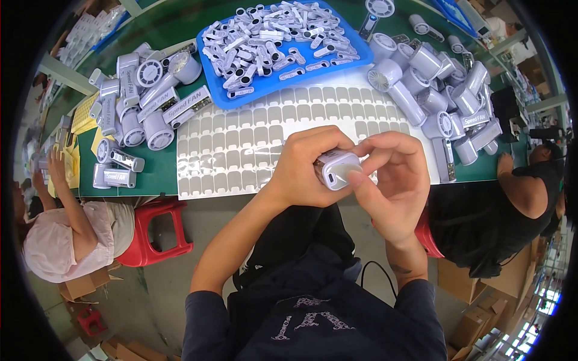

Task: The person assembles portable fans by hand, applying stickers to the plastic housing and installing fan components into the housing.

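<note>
My left hand (pixel 313 165) grips a small white handheld fan body (pixel 336 169) by its handle, end turned toward me. My right hand (pixel 391 180) pinches the same fan from the right, with the thumb pressed on its end face. Both hands hover in front of the table edge, above my lap. Just behind them lies a white sheet of grey rectangular stickers (pixel 241 144), several of its places peeled bare.
A blue tray (pixel 355 51) of small white-grey parts sits at the back. Heaps of white handheld fans lie at left (pixel 144 96) and right (pixel 445 90) on the green table (pixel 159 171). A red stool (pixel 153 231) stands lower left. Seated persons work on the left (pixel 66 234) and right (pixel 512 198).
</note>
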{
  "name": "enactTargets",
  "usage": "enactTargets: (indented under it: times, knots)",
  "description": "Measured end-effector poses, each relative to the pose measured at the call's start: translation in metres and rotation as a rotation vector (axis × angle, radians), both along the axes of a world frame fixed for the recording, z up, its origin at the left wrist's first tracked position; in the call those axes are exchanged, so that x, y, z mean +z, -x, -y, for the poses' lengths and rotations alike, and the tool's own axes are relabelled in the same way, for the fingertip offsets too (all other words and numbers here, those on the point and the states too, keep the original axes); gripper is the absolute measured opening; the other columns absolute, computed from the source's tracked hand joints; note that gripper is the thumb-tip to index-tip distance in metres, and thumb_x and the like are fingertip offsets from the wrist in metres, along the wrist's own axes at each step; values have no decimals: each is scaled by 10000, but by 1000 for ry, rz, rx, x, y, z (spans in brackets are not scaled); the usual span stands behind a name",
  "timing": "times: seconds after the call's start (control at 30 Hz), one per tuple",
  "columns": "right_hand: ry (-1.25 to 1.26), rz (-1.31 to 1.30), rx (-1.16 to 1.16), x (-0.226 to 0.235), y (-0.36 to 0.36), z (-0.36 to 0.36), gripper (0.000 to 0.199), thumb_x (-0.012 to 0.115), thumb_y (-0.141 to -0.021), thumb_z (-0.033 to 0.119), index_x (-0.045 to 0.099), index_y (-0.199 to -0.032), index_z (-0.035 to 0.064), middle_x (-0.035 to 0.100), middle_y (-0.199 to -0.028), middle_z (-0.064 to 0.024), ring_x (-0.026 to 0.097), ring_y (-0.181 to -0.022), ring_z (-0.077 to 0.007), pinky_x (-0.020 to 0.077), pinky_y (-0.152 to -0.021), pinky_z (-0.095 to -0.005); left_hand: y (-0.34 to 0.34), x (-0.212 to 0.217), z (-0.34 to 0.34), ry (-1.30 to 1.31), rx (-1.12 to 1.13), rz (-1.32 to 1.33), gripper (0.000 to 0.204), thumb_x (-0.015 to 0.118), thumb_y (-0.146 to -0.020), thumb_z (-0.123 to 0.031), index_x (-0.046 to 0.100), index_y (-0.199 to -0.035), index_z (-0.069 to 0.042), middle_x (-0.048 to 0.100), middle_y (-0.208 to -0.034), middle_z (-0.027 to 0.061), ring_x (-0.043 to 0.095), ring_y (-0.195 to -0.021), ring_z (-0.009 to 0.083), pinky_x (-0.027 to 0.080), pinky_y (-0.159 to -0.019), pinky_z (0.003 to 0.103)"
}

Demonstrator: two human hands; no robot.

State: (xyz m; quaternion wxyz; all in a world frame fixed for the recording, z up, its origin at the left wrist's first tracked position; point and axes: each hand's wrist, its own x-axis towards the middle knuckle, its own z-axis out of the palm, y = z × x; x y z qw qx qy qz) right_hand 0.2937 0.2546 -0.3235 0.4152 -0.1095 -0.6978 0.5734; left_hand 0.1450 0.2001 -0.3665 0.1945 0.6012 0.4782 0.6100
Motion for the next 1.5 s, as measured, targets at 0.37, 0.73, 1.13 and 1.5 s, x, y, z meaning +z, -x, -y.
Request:
enactTargets:
  times: [0.37, 0.73, 1.13, 1.5]
  knots:
    - [-651, 314, -238, 21, -5, -7, 391, 722, -759, 5, 588, -1126, 24, 602, -790, -38, 545, -707, -104, 452, -672, -257, -1, -2, -3, 5, -12, -20, 288, 759, -574, -97, 611, -814, -42, 606, -744, 78, 601, -634, 227, 467, -573, 294]
    - [473, 265, 20, -42, 9, -36, 264, 527, -968, 192, 567, -1157, 13, 525, -766, -5, 518, -716, -88, 473, -659, -247, 17, 7, 0, -82, 3, 127, 185, 732, -688, -60, 605, -823, -45, 617, -758, 68, 620, -676, 150, 472, -607, 287]
    - [-95, 489, -34, -54, -21, -41, 231, 644, -812, 9, 618, -1041, 9, 603, -908, -67, 583, -833, -166, 459, -784, -268, 246, 43, 103, -364, 1177, -287, 290, 679, -860, -137, 582, -1089, 12, 635, -985, 115, 595, -875, 207, 480, -803, 336]
    - [-823, 698, -628, -35, -63, -140, 387, 707, -767, 129, 596, -1115, -2, 592, -1017, -174, 565, -965, -361, 465, -834, -415, 428, -22, 244, 481, 1148, -606, 422, 700, -801, -169, 604, -1175, 1, 623, -1052, 215, 600, -978, 333, 456, -881, 399]
